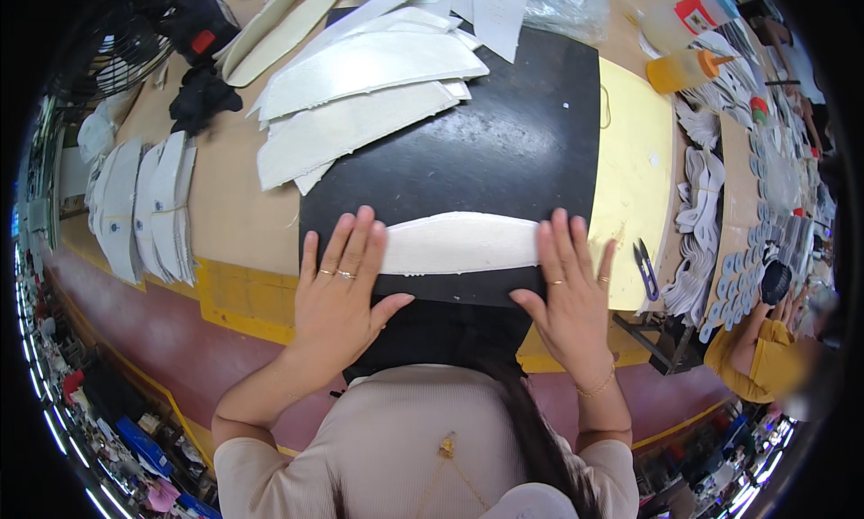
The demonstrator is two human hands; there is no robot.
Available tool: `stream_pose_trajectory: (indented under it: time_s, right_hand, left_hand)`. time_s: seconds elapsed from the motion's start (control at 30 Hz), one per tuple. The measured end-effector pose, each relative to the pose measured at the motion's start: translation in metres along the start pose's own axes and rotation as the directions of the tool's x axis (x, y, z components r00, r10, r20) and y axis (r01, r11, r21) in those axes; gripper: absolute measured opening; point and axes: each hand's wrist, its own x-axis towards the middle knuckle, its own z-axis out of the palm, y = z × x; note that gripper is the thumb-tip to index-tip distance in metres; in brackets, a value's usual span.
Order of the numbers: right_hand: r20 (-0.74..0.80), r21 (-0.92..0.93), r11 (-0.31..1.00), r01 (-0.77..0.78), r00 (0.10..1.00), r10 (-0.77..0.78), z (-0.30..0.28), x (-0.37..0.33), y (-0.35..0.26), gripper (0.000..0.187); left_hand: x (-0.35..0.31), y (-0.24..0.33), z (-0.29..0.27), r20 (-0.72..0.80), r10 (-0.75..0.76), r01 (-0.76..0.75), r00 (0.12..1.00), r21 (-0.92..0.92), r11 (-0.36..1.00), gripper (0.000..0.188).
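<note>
A white curved fabric piece [461, 244] lies flat on the black mat [450, 177] near the table's front edge. My left hand [344, 265] rests flat over its left end, fingers stretched out and thumb apart. Over the right end lies my right hand [572, 280], also flat with the fingers extended. The piece's two tips are hidden under my fingers. Farther back and to the left, a fanned pile of similar white pieces [378, 69] overlaps the mat.
Right of the mat lies a yellow sheet [634, 159] with small thread snips [646, 271] on it. An orange glue bottle [684, 71] stands behind. Bundled white pieces [162, 213] sit at the left. A person in a yellow top [765, 361] works at the right.
</note>
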Motion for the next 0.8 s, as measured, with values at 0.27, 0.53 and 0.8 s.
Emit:
stream_pose_trajectory:
  time_s: [0.27, 0.53, 0.8]
  right_hand:
    - [-0.380, 0.360, 0.921, 0.153, 0.925, -0.005, -0.020, 0.009, -0.018, 0.069]
    - [-0.381, 0.295, 0.848, 0.440, 0.868, -0.318, 0.000, 0.049, -0.063, 0.057]
    - [-0.581, 0.707, 0.519, 0.481, 0.813, 0.037, -0.005, 0.025, -0.018, 0.021]
  left_hand:
    - [0.000, 0.008, -0.004, -0.293, -0.203, 0.126, 0.934, -0.261, 0.957, 0.063]
    - [-0.005, 0.005, -0.006, -0.468, 0.117, -0.312, 0.876, -0.366, 0.877, 0.029]
    - [0.023, 0.004, -0.003, -0.287, -0.163, 0.057, 0.944, -0.348, 0.936, 0.064]
